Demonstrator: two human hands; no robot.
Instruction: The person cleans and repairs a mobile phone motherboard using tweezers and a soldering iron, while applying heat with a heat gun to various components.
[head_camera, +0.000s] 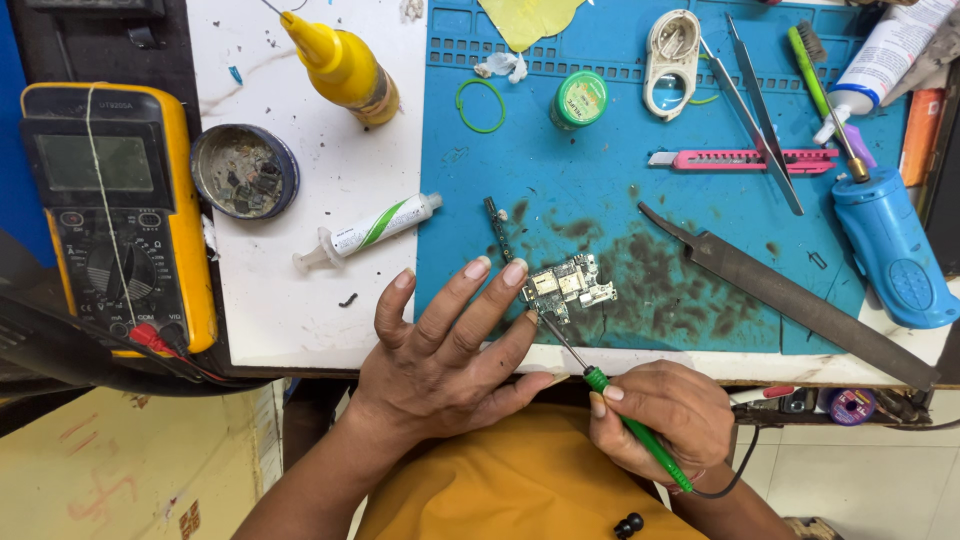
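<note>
A small circuit board (570, 286) lies on the blue work mat (600, 200) near the front edge of the bench. My left hand (445, 345) rests flat on the bench edge, fingers spread, with two fingertips touching the board's left side. My right hand (660, 410) grips a thin tool with a green handle (635, 425) and a trailing black cord. Its metal tip (545, 325) touches the board's lower left corner. A narrow strip connector (497, 228) sticks out from the board toward the back.
A yellow multimeter (115, 215) sits at the left, with a round tin (243, 171), a syringe tube (370, 230) and a yellow bottle (345, 65) nearby. On the mat lie a metal file (790, 295), tweezers (760, 120), a pink cutter (740, 158), a blue cylinder tool (890, 245) and a green tin (579, 99).
</note>
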